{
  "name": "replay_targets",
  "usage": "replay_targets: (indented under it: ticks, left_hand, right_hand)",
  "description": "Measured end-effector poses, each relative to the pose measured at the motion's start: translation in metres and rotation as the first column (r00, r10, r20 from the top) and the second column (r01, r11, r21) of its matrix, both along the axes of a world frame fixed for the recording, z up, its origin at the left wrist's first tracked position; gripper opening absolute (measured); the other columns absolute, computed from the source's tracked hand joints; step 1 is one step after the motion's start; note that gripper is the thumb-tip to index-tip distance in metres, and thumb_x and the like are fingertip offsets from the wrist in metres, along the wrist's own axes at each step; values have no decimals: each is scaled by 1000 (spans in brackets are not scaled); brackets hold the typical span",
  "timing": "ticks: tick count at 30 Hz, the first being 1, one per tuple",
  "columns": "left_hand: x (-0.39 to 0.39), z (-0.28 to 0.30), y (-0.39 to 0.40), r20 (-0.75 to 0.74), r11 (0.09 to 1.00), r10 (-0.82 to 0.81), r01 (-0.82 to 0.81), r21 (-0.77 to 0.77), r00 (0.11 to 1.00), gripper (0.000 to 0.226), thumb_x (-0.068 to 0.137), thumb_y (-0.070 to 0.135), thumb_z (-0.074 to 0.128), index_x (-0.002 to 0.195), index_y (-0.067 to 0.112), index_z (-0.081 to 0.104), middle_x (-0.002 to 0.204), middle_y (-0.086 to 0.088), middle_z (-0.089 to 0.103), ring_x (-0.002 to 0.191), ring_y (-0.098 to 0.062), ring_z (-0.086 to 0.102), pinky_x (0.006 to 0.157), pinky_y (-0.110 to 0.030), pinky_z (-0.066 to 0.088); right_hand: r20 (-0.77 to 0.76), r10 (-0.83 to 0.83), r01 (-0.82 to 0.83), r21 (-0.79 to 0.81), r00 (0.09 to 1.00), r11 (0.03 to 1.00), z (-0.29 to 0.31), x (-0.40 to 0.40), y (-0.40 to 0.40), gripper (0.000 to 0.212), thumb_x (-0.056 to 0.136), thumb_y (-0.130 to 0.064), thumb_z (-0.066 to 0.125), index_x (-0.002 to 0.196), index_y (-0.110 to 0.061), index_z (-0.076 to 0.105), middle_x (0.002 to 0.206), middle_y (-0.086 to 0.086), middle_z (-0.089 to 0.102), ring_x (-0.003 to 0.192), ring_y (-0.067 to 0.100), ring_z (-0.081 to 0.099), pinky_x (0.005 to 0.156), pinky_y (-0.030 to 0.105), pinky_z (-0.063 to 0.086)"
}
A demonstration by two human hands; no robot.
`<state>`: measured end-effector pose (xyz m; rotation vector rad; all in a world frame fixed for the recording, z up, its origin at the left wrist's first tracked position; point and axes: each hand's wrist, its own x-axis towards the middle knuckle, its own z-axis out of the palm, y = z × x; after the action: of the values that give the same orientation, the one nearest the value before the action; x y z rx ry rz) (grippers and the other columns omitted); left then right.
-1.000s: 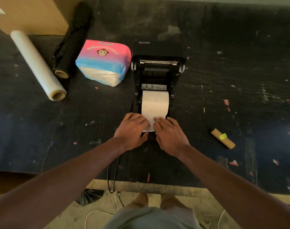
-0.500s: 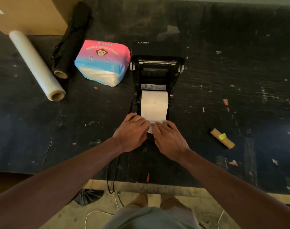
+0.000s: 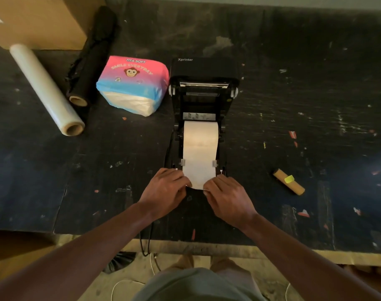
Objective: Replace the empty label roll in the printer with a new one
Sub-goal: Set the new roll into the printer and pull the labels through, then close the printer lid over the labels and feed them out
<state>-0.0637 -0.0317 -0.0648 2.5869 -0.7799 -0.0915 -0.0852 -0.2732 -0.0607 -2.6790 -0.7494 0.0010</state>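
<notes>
Head view, the only one supplied. The printer (image 3: 203,118) is seen on the dark desk (image 3: 293,105) with its lid (image 3: 204,68) swung open and back, away from the person. A new label roll (image 3: 200,137) is already seated in the bay; its core axis runs left-right across the printer, though the roll body itself is mostly hidden under the paper. The label strip (image 3: 198,168) is drawn off it toward the person, long axis front-to-back, and is passed between the two small side guides (image 3: 182,162) near the front edge. The free end is held just past the front of the printer.

Left hand (image 3: 165,190): grip pinched together on the strip's near-left corner. Right hand (image 3: 225,195): grip pinched together on the near-right corner. Fingertip contact is partly hidden by the knuckles, so how firmly the strip is clamped cannot be told.

The spent cardboard core (image 3: 288,181) is lying on the desk well to the right of the printer, angled diagonally, with a yellow-green tab on it.

Judged status: old core out, new roll in, feed being aligned. Left to do: strip squared over the front edge, lid closed. Guide fit against the strip edges looks close, not confirmed.
</notes>
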Motion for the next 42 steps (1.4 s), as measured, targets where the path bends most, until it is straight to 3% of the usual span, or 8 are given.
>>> replay_targets:
  ticks: [3,8,21,25,29,34,38,42]
  left_hand:
    - [-5,2,-1,-21,997,55,-56,-60,998,22,88,10,72,106,21,77,101,3,73,95,-13,68,95,-34,52]
    - [-5,6,-1,-34,997,56,-58,-60,998,22,88,10,74,107,20,79,104,3,74,98,-12,69,96,-30,49]
    - [-25,10,5,-55,997,4,-9,-82,998,20,89,15,71,106,24,77,101,8,73,96,-7,66,95,-32,53]
    - [-20,19,6,-138,991,65,-80,-106,988,25,94,32,64,115,26,76,110,11,71,101,-1,64,95,-28,53]
    - [30,48,12,-230,903,271,-330,-276,935,23,95,25,66,118,26,71,107,16,69,100,5,68,85,-8,54]
    - [140,100,10,-253,632,594,-637,-440,764,23,105,28,60,125,19,68,111,10,68,95,0,64,69,4,40]
    - [202,125,-4,-433,608,553,-701,-374,711,49,103,40,58,149,23,57,141,1,61,120,-16,56,96,-21,44]
    - [199,128,-14,-521,654,483,-686,-320,704,58,102,50,56,151,20,56,152,-6,59,137,-28,55,108,-37,44]
  right_hand:
    - [-29,-44,43,-32,999,999,-2,-2,-2,40,88,-32,79,122,-15,68,118,7,70,108,24,66,90,41,58]
    - [-4,-61,61,-60,998,996,-1,0,-3,22,88,-14,76,110,-15,75,112,7,69,104,23,67,87,40,59]
    - [-31,-33,34,36,999,999,8,-30,-8,31,84,-8,79,115,-14,77,111,5,73,99,19,70,87,36,61]
    - [-128,-85,105,164,988,981,17,-21,-12,29,94,-28,65,121,-20,73,116,-2,72,108,10,66,95,32,54]
    - [-282,-335,420,343,899,840,50,40,-19,22,96,-30,61,116,-26,70,108,-12,69,97,-2,67,84,19,54]
    - [-359,-551,655,485,753,579,113,157,-24,18,104,-29,58,93,-34,70,81,-18,68,69,-11,66,60,5,46]
    - [-492,-549,735,391,675,554,134,218,-14,40,103,-47,52,76,-21,67,72,-6,61,68,8,58,74,31,44]
    - [-468,-549,717,365,692,594,137,215,-5,48,104,-52,51,64,-24,57,69,-4,59,64,7,58,69,30,44]
